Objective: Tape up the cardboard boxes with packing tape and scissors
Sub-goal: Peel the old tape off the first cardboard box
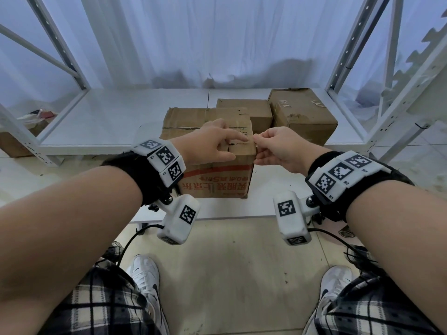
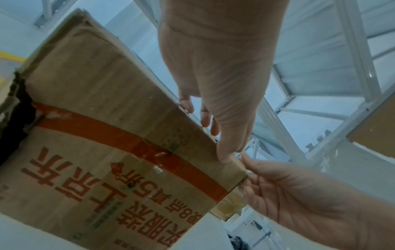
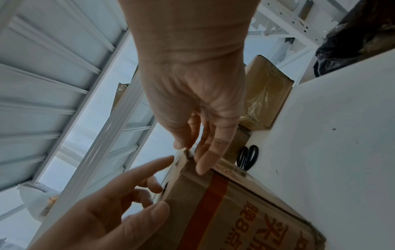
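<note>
The front cardboard box [image 1: 217, 170], with a red band and red print, stands on the white shelf [image 1: 108, 122]. My left hand [image 1: 239, 148] lies over its top front edge near the right corner, fingers straight on the top and thumb [image 2: 224, 155] on the front face. My right hand [image 1: 257, 141] pinches the box's top right corner between thumb and fingers [image 3: 202, 167]; whether tape lies in the pinch cannot be told. Black scissors [image 3: 248, 158] lie on the shelf just right of the box. A yellowish curved rim [image 2: 8, 59], perhaps the tape roll, shows left of the box.
Two more cardboard boxes stand behind to the right, a smaller one [image 1: 246, 112] and a larger one [image 1: 302, 112]. White rack uprights [image 1: 350, 56] frame the shelf on both sides. A white curtain hangs behind. My legs and shoes are on the tiled floor below.
</note>
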`<action>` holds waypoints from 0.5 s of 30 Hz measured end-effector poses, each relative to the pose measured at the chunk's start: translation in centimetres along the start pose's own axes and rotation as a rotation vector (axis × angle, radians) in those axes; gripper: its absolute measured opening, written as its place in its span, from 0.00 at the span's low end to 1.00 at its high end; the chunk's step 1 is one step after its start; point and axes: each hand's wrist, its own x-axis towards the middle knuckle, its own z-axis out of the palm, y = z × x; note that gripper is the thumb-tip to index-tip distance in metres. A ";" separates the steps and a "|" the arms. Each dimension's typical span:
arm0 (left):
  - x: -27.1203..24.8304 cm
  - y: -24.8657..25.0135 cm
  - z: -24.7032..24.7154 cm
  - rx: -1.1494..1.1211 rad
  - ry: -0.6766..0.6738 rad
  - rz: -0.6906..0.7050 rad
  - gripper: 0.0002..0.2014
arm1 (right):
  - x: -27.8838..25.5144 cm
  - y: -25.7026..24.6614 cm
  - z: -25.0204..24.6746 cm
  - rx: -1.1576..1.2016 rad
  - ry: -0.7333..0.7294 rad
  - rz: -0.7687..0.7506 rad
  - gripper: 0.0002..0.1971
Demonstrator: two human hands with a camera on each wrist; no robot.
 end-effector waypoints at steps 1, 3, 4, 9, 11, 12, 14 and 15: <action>0.0 -0.1 0.0 0.024 -0.007 0.006 0.22 | 0.0 0.1 -0.1 -0.002 -0.014 0.002 0.15; 0.0 -0.1 0.1 0.046 -0.013 0.007 0.22 | -0.2 0.1 -0.3 -0.030 -0.039 0.010 0.13; 0.1 -0.1 0.1 0.047 -0.008 0.003 0.23 | -0.2 0.1 -0.4 -0.052 -0.047 0.013 0.11; 0.1 -0.8 0.7 0.211 0.042 -0.078 0.36 | 0.6 0.4 -0.8 -0.230 0.096 -0.068 0.08; 0.1 -1.8 1.0 0.288 0.005 -0.151 0.45 | 1.6 0.9 -1.5 -0.393 0.219 -0.165 0.04; 0.0 -2.3 1.1 0.298 -0.010 -0.173 0.47 | 2.2 1.2 -1.9 -0.515 0.232 -0.199 0.04; 0.2 -3.1 0.9 0.262 0.020 -0.178 0.44 | 3.7 1.6 -2.4 -0.754 0.176 -0.187 0.11; 0.3 -3.1 0.7 0.227 0.056 -0.179 0.40 | 4.4 2.0 -2.4 -0.842 0.141 -0.156 0.15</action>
